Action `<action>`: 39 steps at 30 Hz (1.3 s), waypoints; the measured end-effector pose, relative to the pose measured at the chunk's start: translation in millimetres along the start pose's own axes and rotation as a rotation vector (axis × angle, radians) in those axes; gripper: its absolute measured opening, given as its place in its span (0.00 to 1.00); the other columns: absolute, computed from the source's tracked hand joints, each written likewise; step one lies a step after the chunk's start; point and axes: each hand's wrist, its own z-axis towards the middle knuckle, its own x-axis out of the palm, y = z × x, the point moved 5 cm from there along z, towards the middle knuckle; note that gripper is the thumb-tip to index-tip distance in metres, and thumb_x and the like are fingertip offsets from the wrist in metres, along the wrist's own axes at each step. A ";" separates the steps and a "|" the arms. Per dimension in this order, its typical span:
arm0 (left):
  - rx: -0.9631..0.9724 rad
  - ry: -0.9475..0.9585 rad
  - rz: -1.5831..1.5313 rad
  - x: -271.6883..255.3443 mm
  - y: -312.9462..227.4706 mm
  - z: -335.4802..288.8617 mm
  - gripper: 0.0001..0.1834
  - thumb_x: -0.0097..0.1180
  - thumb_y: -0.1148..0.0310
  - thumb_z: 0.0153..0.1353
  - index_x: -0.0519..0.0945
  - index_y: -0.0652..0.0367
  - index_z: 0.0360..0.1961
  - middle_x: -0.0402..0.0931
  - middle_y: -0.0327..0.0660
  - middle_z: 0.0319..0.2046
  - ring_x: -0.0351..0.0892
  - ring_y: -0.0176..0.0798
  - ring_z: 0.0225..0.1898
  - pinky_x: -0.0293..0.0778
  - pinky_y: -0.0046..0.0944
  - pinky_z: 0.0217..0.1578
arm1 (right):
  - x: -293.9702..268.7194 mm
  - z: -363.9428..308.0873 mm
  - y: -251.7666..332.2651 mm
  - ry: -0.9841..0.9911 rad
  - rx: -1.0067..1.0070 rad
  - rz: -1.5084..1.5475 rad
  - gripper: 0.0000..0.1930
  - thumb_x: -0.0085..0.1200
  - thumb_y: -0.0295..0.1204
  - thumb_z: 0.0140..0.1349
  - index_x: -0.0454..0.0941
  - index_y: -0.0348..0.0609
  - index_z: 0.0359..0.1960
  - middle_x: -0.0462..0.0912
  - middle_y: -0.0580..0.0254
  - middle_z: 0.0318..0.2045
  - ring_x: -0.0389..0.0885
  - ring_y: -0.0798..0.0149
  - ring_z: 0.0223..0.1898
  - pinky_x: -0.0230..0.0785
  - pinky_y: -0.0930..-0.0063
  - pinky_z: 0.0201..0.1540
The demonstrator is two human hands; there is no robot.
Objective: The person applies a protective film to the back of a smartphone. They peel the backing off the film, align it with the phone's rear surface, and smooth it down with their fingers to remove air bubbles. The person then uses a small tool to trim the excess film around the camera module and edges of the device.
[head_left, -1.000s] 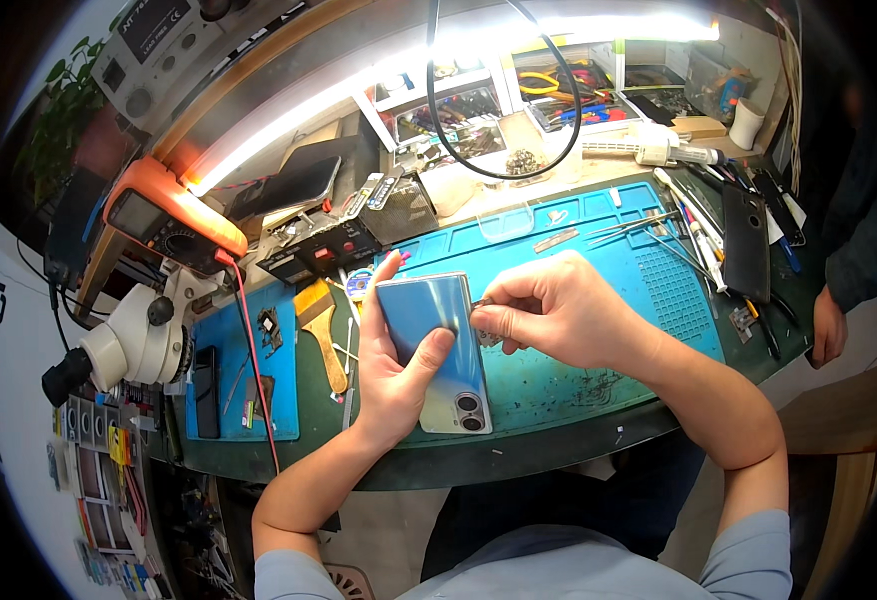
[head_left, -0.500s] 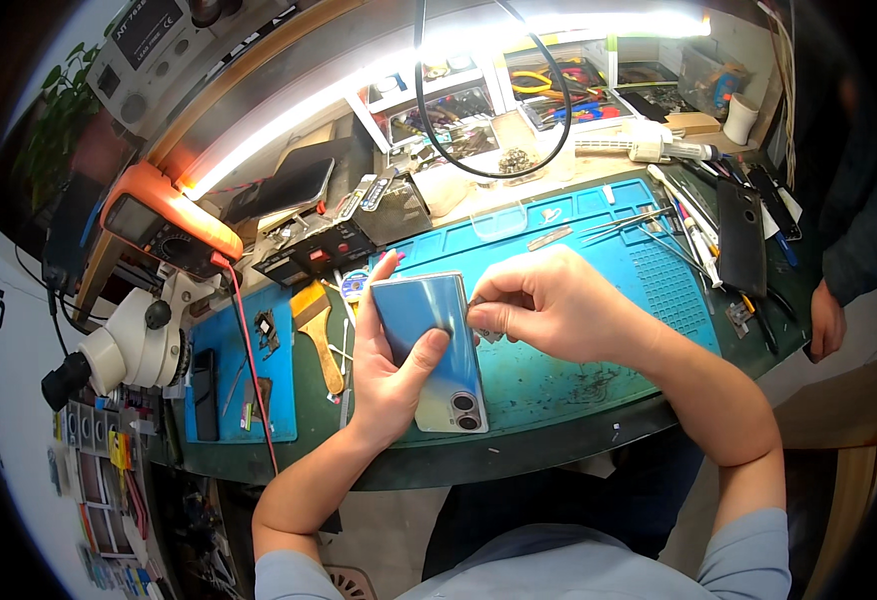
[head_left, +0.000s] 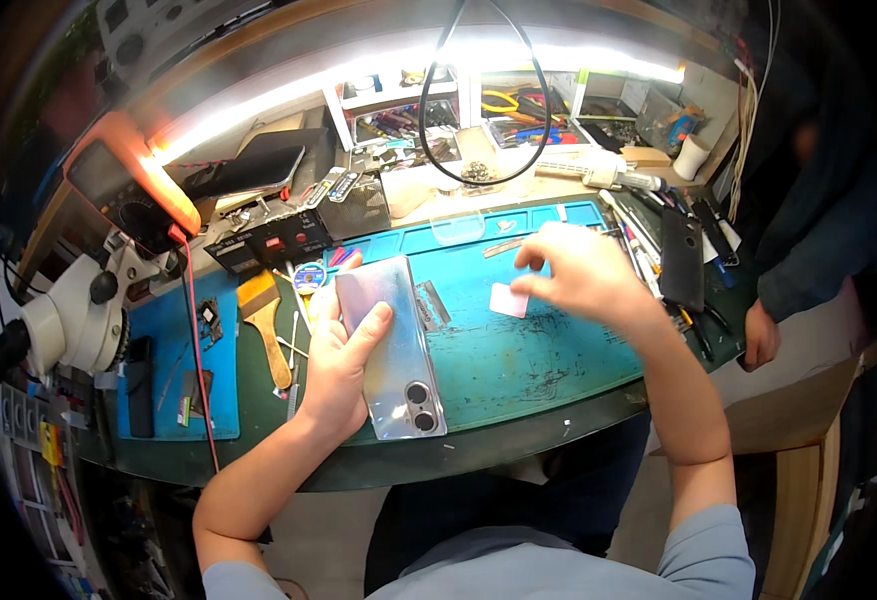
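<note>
My left hand (head_left: pixel 344 365) is closed around a smartphone (head_left: pixel 389 350), its thumb across the shiny blue-silver back. The phone's back is turned up, with two round camera lenses at its near end. To the right, my right hand (head_left: pixel 584 280) hovers over the blue work mat (head_left: pixel 499 370), its thumb and index finger apart. Just at the thumb tip is a small pinkish-white square card (head_left: pixel 510 300); whether they touch cannot be made out. A dark flat rectangular piece or mark (head_left: pixel 434 306) shows on the mat right beside the phone.
An orange multimeter (head_left: pixel 129 185), a microscope (head_left: pixel 69 310) and a wooden brush (head_left: pixel 267 325) are on the left. Pens and tools lie near a dark phone (head_left: pixel 683 258) at the right. A black cable loop (head_left: pixel 547 100) hangs ahead. Another person's hand (head_left: pixel 759 335) rests at the right edge.
My right hand has moved from the phone's right edge out over the mat, its pinch loosened. The pinkish card has come into sight. My left hand still holds the phone; the whole view has shifted.
</note>
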 end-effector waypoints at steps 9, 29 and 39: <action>-0.098 0.029 -0.065 -2.7 12.3 -3.5 0.38 0.55 0.68 0.70 0.50 0.52 0.75 0.72 0.44 0.57 0.77 0.37 0.54 0.78 0.43 0.54 | 17.6 18.9 14.0 0.310 0.080 0.322 0.14 0.64 0.38 0.61 0.79 0.40 0.37 0.84 0.61 0.32 0.83 0.63 0.37 0.75 0.69 0.43; 0.054 0.082 -0.027 -0.4 0.1 -3.0 0.40 0.56 0.74 0.68 0.48 0.57 0.75 0.69 0.44 0.60 0.70 0.35 0.60 0.66 0.41 0.64 | 18.4 6.5 63.8 0.063 0.060 1.144 0.12 0.61 0.34 0.66 0.83 0.35 0.38 0.81 0.71 0.25 0.74 0.81 0.27 0.67 0.83 0.29; 0.066 0.091 -0.020 1.4 -0.6 -3.0 0.40 0.57 0.73 0.68 0.48 0.56 0.75 0.69 0.44 0.60 0.70 0.35 0.60 0.66 0.41 0.63 | 18.3 6.0 67.1 0.035 0.042 1.136 0.13 0.61 0.34 0.66 0.84 0.33 0.39 0.82 0.70 0.23 0.75 0.81 0.26 0.69 0.82 0.28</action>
